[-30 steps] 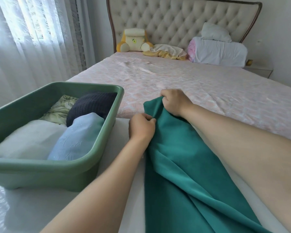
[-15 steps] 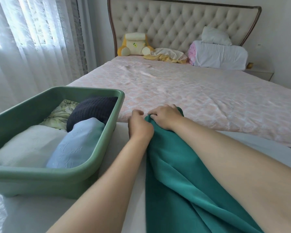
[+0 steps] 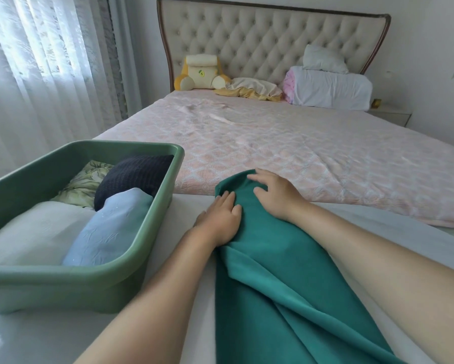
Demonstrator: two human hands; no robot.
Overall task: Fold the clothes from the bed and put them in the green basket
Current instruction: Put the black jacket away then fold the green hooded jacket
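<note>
A long teal green garment (image 3: 273, 279) lies on the white sheet at the foot of the bed, running toward me. My left hand (image 3: 219, 222) rests flat on its left edge near the far end, fingers spread. My right hand (image 3: 275, 193) lies open on the garment's far tip, fingers apart, pressing down. The green basket (image 3: 155, 229) stands to the left on the bed. It holds folded clothes: a white one (image 3: 31, 232), a light blue one (image 3: 110, 227), a dark navy one (image 3: 134, 177) and a pale green patterned one (image 3: 84, 185).
A pink quilted cover (image 3: 299, 143) spreads across the bed. At the tufted headboard (image 3: 270, 43) sit a yellow plush cushion (image 3: 199, 73), a crumpled cream and yellow cloth (image 3: 249, 88) and rolled white bedding (image 3: 328, 88). White curtains (image 3: 36, 69) hang on the left.
Both hands let go of the garment's end, which they pinched and held up earlier. They drew it nearer and laid it down, and now rest flat and open on it.
</note>
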